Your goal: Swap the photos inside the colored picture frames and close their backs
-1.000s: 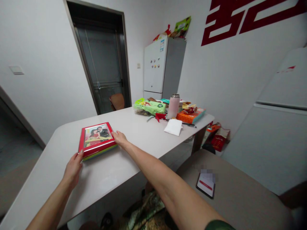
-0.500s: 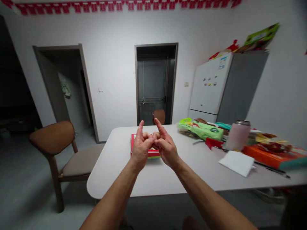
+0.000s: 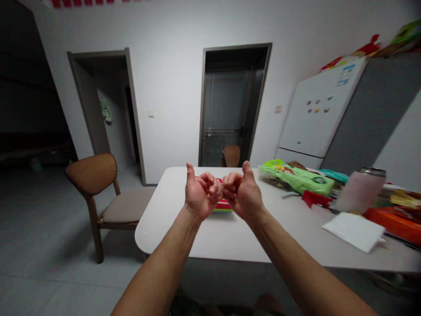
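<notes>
My left hand [image 3: 199,194] and my right hand [image 3: 244,193] are raised side by side above the white table [image 3: 237,237]. Both are curled into fists with the thumbs pointing up, knuckles touching, and nothing is in them. Behind them, mostly hidden, a red picture frame [image 3: 222,205] lies flat on the table.
A green snack bag [image 3: 296,177], a pink flask [image 3: 360,191], a white napkin [image 3: 353,224] and an orange box [image 3: 396,221] lie on the table's right side. A wooden chair [image 3: 103,193] stands at left. A white fridge [image 3: 329,118] and two doorways are behind.
My hands left the red frame on the table and rose in front of me. The index fingers folded in and the thumbs came up. The view turned left and upward.
</notes>
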A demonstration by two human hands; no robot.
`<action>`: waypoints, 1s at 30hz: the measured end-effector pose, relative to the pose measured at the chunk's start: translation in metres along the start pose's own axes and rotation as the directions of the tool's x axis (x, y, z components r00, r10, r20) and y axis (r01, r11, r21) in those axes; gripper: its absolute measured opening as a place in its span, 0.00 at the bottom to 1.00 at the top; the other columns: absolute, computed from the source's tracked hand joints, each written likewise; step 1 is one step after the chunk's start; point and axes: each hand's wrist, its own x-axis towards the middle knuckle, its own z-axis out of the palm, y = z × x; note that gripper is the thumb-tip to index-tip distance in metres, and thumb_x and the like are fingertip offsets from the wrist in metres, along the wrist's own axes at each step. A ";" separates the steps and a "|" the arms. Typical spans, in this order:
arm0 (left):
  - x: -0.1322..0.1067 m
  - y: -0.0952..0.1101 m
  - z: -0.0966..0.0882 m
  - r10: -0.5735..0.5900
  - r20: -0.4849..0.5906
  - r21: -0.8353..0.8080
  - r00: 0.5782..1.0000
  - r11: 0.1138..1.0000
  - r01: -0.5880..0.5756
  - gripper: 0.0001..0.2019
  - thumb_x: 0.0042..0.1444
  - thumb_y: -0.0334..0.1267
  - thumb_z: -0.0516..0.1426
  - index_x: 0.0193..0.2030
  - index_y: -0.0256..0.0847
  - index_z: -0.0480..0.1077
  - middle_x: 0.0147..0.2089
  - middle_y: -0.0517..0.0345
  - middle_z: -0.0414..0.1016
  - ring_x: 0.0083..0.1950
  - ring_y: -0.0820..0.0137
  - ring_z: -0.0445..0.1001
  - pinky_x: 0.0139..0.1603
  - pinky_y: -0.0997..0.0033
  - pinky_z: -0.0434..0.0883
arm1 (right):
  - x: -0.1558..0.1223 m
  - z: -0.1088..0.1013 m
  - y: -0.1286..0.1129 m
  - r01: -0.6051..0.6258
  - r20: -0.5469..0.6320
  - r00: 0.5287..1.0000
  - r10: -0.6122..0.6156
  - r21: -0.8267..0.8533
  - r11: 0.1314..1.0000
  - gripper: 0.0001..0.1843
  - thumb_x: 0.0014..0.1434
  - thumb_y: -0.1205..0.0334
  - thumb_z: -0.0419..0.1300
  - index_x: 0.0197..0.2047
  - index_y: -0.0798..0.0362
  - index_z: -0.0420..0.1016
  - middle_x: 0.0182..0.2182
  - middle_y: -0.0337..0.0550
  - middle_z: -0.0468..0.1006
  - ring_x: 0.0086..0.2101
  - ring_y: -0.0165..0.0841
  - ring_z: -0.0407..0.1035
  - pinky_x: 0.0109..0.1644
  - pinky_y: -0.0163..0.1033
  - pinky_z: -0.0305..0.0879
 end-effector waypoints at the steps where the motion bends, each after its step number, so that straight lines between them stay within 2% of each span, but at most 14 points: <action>1: 0.000 0.001 -0.002 -0.046 0.014 0.022 0.999 0.999 0.046 0.32 0.48 0.65 0.34 0.15 0.38 0.57 0.09 0.65 0.53 0.10 0.81 0.48 0.12 0.81 0.45 | 0.002 0.001 0.002 -0.038 0.005 0.999 0.038 -0.027 0.999 0.30 0.46 0.38 0.47 0.09 0.54 0.55 0.06 0.30 0.49 0.10 0.20 0.42 0.13 0.29 0.35; 6: 0.004 0.000 -0.011 -0.160 0.024 0.085 0.987 0.984 0.158 0.34 0.44 0.68 0.31 0.12 0.39 0.53 0.07 0.65 0.52 0.08 0.82 0.47 0.11 0.81 0.44 | 0.006 0.002 0.010 -0.139 0.018 0.989 0.144 -0.166 0.976 0.33 0.40 0.30 0.42 0.08 0.53 0.50 0.05 0.29 0.46 0.08 0.19 0.40 0.12 0.29 0.33; 10: 0.008 -0.003 -0.027 -0.188 -0.037 0.097 0.981 0.977 0.191 0.34 0.44 0.68 0.31 0.13 0.39 0.54 0.08 0.65 0.53 0.08 0.82 0.47 0.10 0.81 0.44 | 0.017 -0.009 0.028 -0.071 0.004 0.997 0.080 -0.412 0.908 0.33 0.43 0.29 0.35 0.11 0.51 0.50 0.06 0.30 0.48 0.09 0.21 0.41 0.13 0.30 0.38; 12: 0.008 -0.010 -0.044 -0.221 -0.205 0.090 0.954 0.966 0.243 0.33 0.43 0.69 0.34 0.14 0.39 0.56 0.08 0.65 0.53 0.09 0.82 0.48 0.10 0.82 0.45 | 0.030 -0.026 0.045 0.018 -0.010 0.999 -0.036 -0.718 0.695 0.33 0.48 0.34 0.31 0.14 0.53 0.57 0.08 0.32 0.53 0.11 0.23 0.48 0.16 0.31 0.46; 13: 0.008 -0.015 -0.055 -0.236 -0.309 0.082 0.921 0.958 0.273 0.32 0.44 0.68 0.36 0.15 0.39 0.56 0.09 0.66 0.54 0.09 0.82 0.48 0.10 0.83 0.45 | 0.036 -0.036 0.054 0.052 -0.004 0.994 -0.111 -0.866 0.497 0.33 0.51 0.37 0.32 0.17 0.54 0.61 0.11 0.34 0.58 0.14 0.24 0.53 0.19 0.31 0.50; 14: 0.007 -0.021 -0.066 -0.247 -0.441 0.063 0.863 0.951 0.304 0.31 0.44 0.67 0.39 0.16 0.38 0.57 0.10 0.66 0.55 0.09 0.82 0.49 0.11 0.83 0.46 | 0.042 -0.048 0.063 0.076 0.045 0.990 -0.136 -0.971 0.227 0.31 0.53 0.40 0.35 0.22 0.55 0.66 0.15 0.37 0.64 0.18 0.26 0.58 0.23 0.32 0.54; 15: 0.006 -0.028 -0.078 -0.248 -0.501 0.061 0.829 0.946 0.320 0.29 0.47 0.64 0.41 0.17 0.38 0.58 0.11 0.66 0.56 0.10 0.83 0.50 0.11 0.84 0.47 | 0.048 -0.059 0.071 0.082 0.066 0.989 -0.134 -0.990 0.119 0.26 0.51 0.43 0.44 0.26 0.56 0.69 0.20 0.41 0.68 0.23 0.28 0.62 0.27 0.34 0.56; 16: 0.004 -0.036 -0.090 -0.247 -0.534 0.065 0.809 0.941 0.331 0.26 0.49 0.61 0.44 0.18 0.37 0.58 0.11 0.67 0.57 0.10 0.83 0.51 0.11 0.85 0.47 | 0.052 -0.069 0.078 0.090 0.083 0.989 -0.126 -0.995 0.050 0.20 0.47 0.47 0.51 0.30 0.56 0.71 0.24 0.43 0.70 0.27 0.31 0.63 0.31 0.36 0.57; 18: 0.002 -0.052 -0.110 -0.231 -0.584 0.082 0.778 0.937 0.339 0.21 0.53 0.53 0.46 0.21 0.36 0.60 0.13 0.65 0.60 0.12 0.82 0.56 0.13 0.85 0.51 | 0.055 -0.086 0.088 0.113 0.117 0.988 -0.099 -0.993 -0.040 0.18 0.40 0.56 0.60 0.35 0.55 0.72 0.31 0.47 0.71 0.35 0.38 0.63 0.37 0.41 0.56; 21: 0.001 -0.073 -0.126 -0.183 -0.617 0.116 0.765 0.941 0.319 0.14 0.53 0.44 0.51 0.26 0.35 0.63 0.18 0.60 0.66 0.17 0.78 0.65 0.17 0.83 0.58 | 0.047 -0.096 0.095 0.164 0.172 0.984 -0.051 -0.977 -0.138 0.16 0.39 0.64 0.60 0.36 0.53 0.73 0.34 0.49 0.71 0.39 0.40 0.61 0.41 0.45 0.54; 24: 0.000 -0.090 -0.122 -0.072 -0.600 0.175 0.797 0.960 0.218 0.10 0.51 0.42 0.54 0.32 0.36 0.65 0.27 0.56 0.71 0.26 0.73 0.70 0.25 0.78 0.64 | 0.028 -0.093 0.093 0.248 0.248 0.968 0.025 -0.953 -0.175 0.15 0.41 0.65 0.59 0.37 0.52 0.72 0.35 0.47 0.71 0.39 0.38 0.61 0.43 0.43 0.55; 26: -0.003 -0.096 -0.111 0.036 -0.583 0.235 0.811 0.964 0.126 0.10 0.50 0.41 0.54 0.36 0.37 0.65 0.33 0.55 0.72 0.33 0.71 0.71 0.30 0.76 0.66 | 0.014 -0.089 0.086 0.289 0.283 0.957 0.060 -0.951 -0.114 0.16 0.43 0.63 0.58 0.38 0.51 0.72 0.37 0.46 0.70 0.39 0.38 0.62 0.44 0.44 0.55; 28: -0.011 -0.099 -0.096 0.117 -0.571 0.290 0.813 0.955 0.066 0.10 0.49 0.40 0.55 0.37 0.38 0.66 0.35 0.55 0.72 0.37 0.68 0.71 0.33 0.75 0.65 | 0.001 -0.083 0.073 0.259 0.262 0.964 0.041 -0.964 0.064 0.18 0.44 0.60 0.56 0.41 0.51 0.70 0.41 0.47 0.69 0.43 0.38 0.61 0.47 0.44 0.55; 30: -0.025 -0.097 -0.076 0.194 -0.524 0.401 0.830 0.915 0.039 0.10 0.47 0.38 0.57 0.36 0.38 0.67 0.35 0.54 0.73 0.38 0.66 0.70 0.36 0.73 0.65 | -0.011 -0.077 0.058 0.133 0.139 0.990 -0.005 -0.934 0.330 0.21 0.47 0.57 0.53 0.46 0.52 0.67 0.46 0.47 0.67 0.46 0.38 0.60 0.50 0.44 0.55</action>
